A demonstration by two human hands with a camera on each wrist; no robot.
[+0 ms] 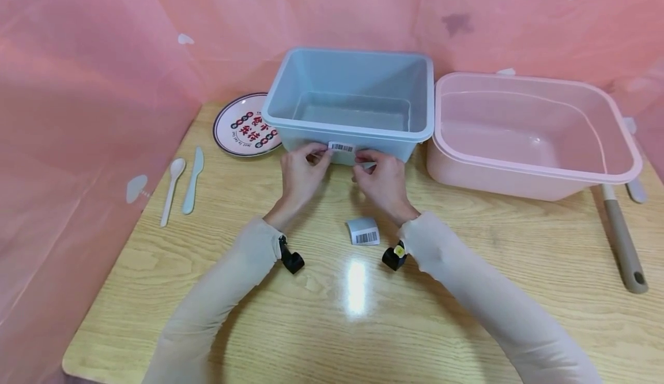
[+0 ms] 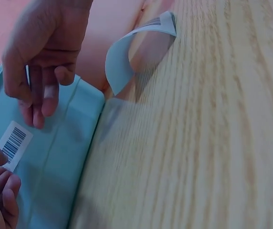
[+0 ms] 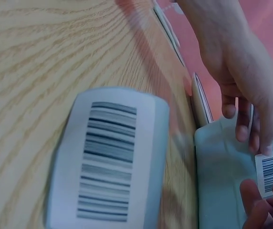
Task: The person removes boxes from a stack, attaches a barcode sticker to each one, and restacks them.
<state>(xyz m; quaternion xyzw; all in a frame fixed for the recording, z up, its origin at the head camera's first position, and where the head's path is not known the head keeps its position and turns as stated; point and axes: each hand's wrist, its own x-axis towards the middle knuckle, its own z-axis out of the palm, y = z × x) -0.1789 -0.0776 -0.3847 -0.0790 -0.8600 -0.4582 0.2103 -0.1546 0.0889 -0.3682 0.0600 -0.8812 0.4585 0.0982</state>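
A small white barcode label [image 1: 341, 147] lies flat on the front wall of a blue-grey plastic bin [image 1: 349, 124], just under its rim. My left hand [image 1: 303, 173] touches the label's left end with a fingertip, its other fingers loosely bent, as the right wrist view shows. At the label's right end is my right hand [image 1: 383, 181], its fingertips right at the edge. On the table between my wrists rests a curled piece of label backing [image 1: 363, 231] bearing another barcode label [image 3: 107, 162].
A pink bin [image 1: 519, 179] stands right of the blue-grey one. A printed plate [image 1: 241, 127] sits partly behind the bin's left side. Further left lie a white spoon [image 1: 171, 191] and a pale knife [image 1: 193, 181]. A long grey-brown handle [image 1: 622, 240] lies at the right.
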